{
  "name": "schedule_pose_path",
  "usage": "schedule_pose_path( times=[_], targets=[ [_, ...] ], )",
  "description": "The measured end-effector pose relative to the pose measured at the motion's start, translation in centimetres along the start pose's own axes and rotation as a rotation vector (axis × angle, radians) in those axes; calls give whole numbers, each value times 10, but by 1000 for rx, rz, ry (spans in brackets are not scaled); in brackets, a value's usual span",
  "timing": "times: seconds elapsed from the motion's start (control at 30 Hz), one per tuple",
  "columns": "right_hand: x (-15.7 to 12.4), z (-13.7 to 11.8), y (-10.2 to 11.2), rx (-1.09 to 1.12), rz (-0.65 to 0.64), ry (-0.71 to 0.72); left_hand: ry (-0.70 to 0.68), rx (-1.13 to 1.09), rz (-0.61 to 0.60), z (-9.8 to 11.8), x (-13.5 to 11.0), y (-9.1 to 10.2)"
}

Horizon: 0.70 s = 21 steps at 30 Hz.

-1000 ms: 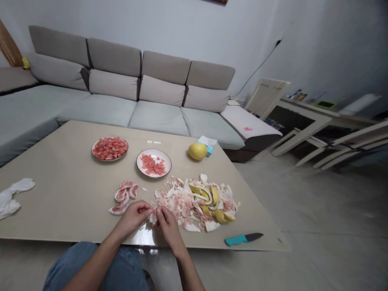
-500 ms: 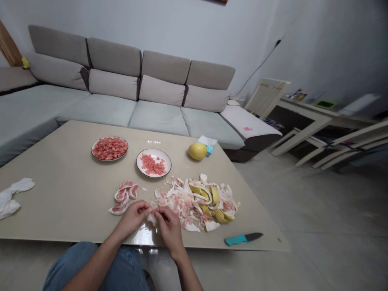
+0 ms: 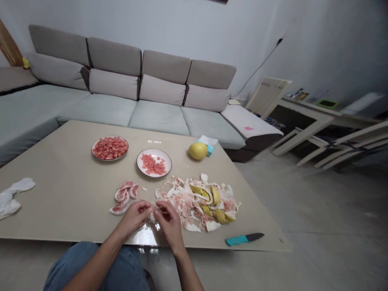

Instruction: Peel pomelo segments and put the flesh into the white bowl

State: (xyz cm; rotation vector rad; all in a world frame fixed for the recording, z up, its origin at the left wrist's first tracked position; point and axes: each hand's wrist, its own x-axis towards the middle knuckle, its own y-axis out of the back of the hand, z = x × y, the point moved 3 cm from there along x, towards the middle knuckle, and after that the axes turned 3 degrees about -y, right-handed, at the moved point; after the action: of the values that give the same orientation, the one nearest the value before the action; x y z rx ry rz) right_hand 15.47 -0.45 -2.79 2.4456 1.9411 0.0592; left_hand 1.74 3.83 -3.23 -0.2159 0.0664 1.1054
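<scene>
One grey sofa (image 3: 163, 117) is filling the back; four backrest cushions and four pillows are showing. One counter (image 3: 66, 194) is carrying everything. On it, one peel pile (image 3: 194, 202) is spreading beside the right hand: thick yellow rind, white pith, thin skins, too mixed to count. Two plates are standing behind: the left plate (image 3: 96, 142) is holding a full heap of pink flesh, the right plate (image 3: 163, 170) a much smaller one. Bits not countable.

Left hand (image 3: 137, 214): thumb and index are pressing together, apparently pinching a small fruit piece (image 3: 153, 207). Right hand (image 3: 168, 222): thumb and index are standing a little apart, almost meeting the left; can't tell if that grip is holding a shred.

One whole yellow fruit (image 3: 198, 151) is resting against one tissue pack (image 3: 210, 149). One crumpled white item (image 3: 10, 198) is lying at far left, material unclear. One teal-handled knife (image 3: 244, 239) is lying near the front edge. About four fruit segments (image 3: 121, 195) are clustering just beyond the left hand, one overlapping the next.

Smallest: the piece, sitting between both sets of fingertips, just above the counter. Should be handling light, soft, wet-slippery, easily crushed. Best hold: light pinch on the tougher skin edge, flesh left unsqueezed.
</scene>
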Motion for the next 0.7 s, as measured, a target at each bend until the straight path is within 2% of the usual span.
schedule_pose_path(
  times=[0.07,0.17,0.23,0.3,0.37,0.47,0.6,0.7],
  targets=[
    [-1,-7,2,-116,-46,109,-59,71,30,4,0,1],
    [-1,-12,5,-192,-94,145,-155,174,56,8,0,2],
    [0,-14,6,-217,-78,157,-157,182,43,8,0,1],
    [1,-15,7,-221,-65,163,-102,131,10,6,-1,-1],
    [2,-13,6,-196,-53,142,-52,69,-27,3,-1,-3],
    [4,-7,5,-118,-44,60,-80,50,-28,1,0,-4],
    [7,5,5,-76,-58,-18,-112,134,1,-1,1,-3],
    [13,9,11,-117,-2,-14,-72,195,-20,0,-1,-4]
  ],
)
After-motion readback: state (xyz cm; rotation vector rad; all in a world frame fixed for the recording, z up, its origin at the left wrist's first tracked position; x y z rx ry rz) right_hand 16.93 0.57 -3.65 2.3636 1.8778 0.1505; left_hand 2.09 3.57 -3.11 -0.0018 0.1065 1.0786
